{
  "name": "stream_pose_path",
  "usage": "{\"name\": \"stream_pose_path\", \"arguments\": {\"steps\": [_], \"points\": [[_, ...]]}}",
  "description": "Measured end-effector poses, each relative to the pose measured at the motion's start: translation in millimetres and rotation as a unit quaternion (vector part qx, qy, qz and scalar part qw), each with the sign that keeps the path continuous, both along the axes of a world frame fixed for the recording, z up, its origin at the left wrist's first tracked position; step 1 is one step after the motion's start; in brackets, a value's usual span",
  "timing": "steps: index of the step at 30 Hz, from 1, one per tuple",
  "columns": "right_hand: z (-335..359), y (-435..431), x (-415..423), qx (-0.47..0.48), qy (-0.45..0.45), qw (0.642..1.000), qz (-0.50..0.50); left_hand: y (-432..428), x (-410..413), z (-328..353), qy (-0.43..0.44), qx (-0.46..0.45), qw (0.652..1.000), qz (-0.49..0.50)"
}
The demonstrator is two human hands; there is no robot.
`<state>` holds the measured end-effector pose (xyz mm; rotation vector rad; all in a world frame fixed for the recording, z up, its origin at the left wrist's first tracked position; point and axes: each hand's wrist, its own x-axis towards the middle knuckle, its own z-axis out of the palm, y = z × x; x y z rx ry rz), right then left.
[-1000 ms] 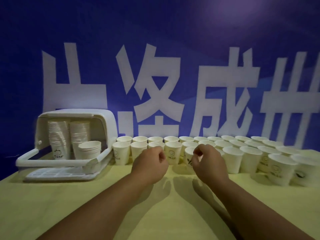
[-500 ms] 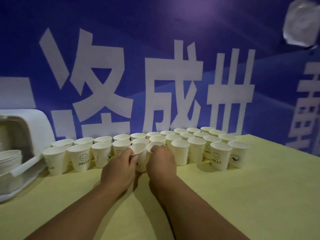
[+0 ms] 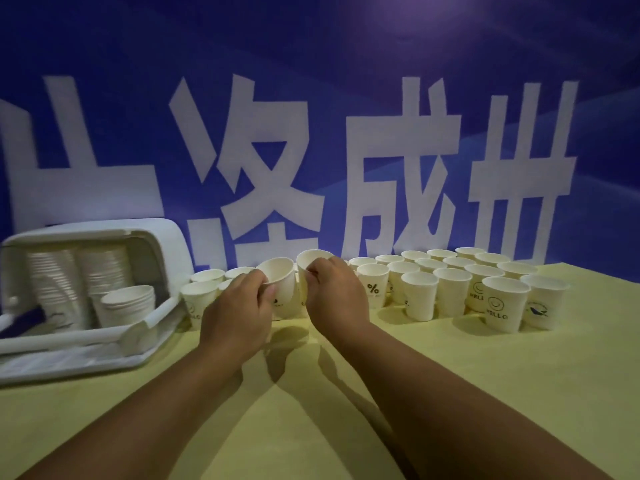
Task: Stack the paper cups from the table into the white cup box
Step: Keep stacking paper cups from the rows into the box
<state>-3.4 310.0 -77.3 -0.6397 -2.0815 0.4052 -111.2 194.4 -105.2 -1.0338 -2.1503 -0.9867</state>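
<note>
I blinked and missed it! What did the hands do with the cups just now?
A second ago both hands held nothing. Now the left hand grips a paper cup and the right hand pinches a second paper cup, both lifted and tilted above the rows. The stacks in the white cup box and the other cups on the table stayed put.

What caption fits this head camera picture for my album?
Left hand holds one paper cup, right hand a second cup, beside the white cup box.
</note>
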Motion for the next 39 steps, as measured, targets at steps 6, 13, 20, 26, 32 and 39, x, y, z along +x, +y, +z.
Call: {"name": "stream_pose_path", "arguments": {"steps": [6, 13, 20, 26, 32, 39], "points": [[16.4, -45.2, -48.8, -0.007, 0.043, 0.997, 0.07, -60.3, -37.8, 14.1, 0.029, 0.014, 0.999, 0.042], [23.3, -95.5, -111.3, 0.0, 0.104, 0.987, 0.125, -127.5, -88.7, 31.5, 0.079, 0.035, 0.992, 0.095], [31.4, -130.6, -163.1, -0.055, 0.176, 0.968, 0.171, -164.8, -127.3, 22.4, 0.059, 0.161, 0.976, 0.133], [17.7, -136.8, -186.6, -0.096, 0.224, 0.954, 0.175, -171.9, -143.1, 15.7, 0.046, 0.065, 0.983, 0.167], [19.9, -132.0, -187.4, -0.107, 0.23, 0.947, 0.195, -174.9, -148.4, 18.0, -0.031, -0.049, 0.984, 0.169], [20.1, -141.3, -187.6, -0.077, 0.21, 0.939, 0.262, -173.4, -141.1, 13.1, -0.08, -0.065, 0.991, 0.09]]}}
